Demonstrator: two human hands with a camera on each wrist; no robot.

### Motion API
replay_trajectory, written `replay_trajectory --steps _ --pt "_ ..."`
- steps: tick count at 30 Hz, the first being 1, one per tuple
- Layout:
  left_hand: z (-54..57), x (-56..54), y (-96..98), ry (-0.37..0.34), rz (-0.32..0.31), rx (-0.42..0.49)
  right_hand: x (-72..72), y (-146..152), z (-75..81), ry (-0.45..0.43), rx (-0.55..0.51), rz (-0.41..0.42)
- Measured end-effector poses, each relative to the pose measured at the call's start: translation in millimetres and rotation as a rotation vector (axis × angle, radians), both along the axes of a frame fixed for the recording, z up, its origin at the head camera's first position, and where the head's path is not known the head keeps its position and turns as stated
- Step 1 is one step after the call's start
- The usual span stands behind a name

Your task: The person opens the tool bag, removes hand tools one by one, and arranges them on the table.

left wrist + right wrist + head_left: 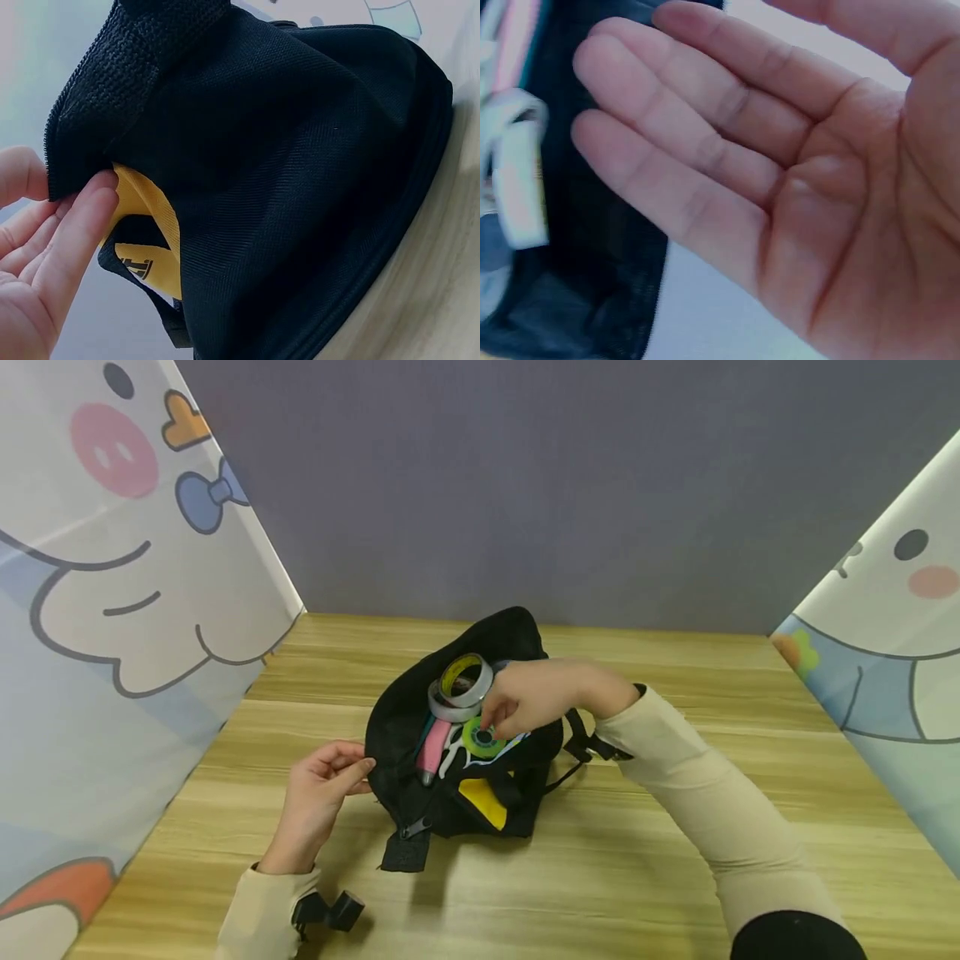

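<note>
The left hand (pixel 327 787) pinches the black bag (pixel 392 718) at its left rim, thumb against fingers. Inside lie the pink tool (pixel 435 743), two grey tape rolls (pixel 453 713) and the green roll (pixel 471 743). Over this roll hangs the right hand (pixel 542 693), fingers loosely bent, apparently holding nothing; contact I cannot tell. The step seems arranging the contents; next calls for a steady rim and a precise fingertip touch.
</note>
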State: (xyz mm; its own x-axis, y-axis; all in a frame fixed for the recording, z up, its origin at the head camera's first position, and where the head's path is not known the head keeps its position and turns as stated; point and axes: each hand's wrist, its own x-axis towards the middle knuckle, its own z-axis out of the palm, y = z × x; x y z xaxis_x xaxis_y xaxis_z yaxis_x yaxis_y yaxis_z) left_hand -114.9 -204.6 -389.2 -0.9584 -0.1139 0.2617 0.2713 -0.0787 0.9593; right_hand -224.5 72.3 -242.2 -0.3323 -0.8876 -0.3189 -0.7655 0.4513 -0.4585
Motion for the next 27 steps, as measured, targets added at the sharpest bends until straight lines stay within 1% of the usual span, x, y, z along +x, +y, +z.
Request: replay_trajectory --steps 2,4,6,8,10,13,16,18,21,23,25,27 --pt "-0.3 0.0 -0.6 0.006 -0.001 0.005 -9.3 -8.5 5.6 0.019 -0.026 -0.028" --pt "-0.8 0.0 -1.2 0.011 0.001 0.007 -19.3 -16.6 8.6 0.009 -0.046 -0.064" --pt "-1.0 0.0 -1.5 0.013 0.003 0.003 -29.3 -23.6 8.3 -0.025 -0.055 -0.101" --pt "-1.2 -0.3 -1.5 0.015 0.003 -0.001 -38.7 -28.8 4.6 -0.075 -0.05 -0.14" --pt "-1.3 -0.6 -1.4 0.017 0.0 -0.003 -46.8 -32.6 -2.4 -0.137 -0.045 -0.181" --pt "-1.7 -0.8 -1.3 0.023 -0.008 0.001 -56.3 -37.2 -17.6 -0.225 -0.063 -0.242" --pt "-2.3 0.0 -2.2 0.031 -0.011 0.008 -62.4 -40.4 -38.1 -0.294 -0.076 -0.286" --pt "-3.0 0.3 -1.9 0.032 -0.012 0.015 -64.1 -40.7 -52.6 -0.326 -0.062 -0.299" --pt "-4.0 0.6 -0.7 0.025 -0.009 0.023 -64.6 -38.9 -73.1 -0.336 -0.008 -0.319" --pt "-4.0 0.4 0.0 0.015 -0.001 0.025 -63.5 -37.3 -82.7 -0.317 0.044 -0.34" --pt "-3.2 0.3 -0.5 0.01 0.006 0.027 -62.6 -36.4 -87.9 -0.268 0.107 -0.36" --pt "-1.9 0.3 -2.2 0.013 0.012 0.029 -61.6 -35.5 -89.2 -0.224 0.168 -0.388"
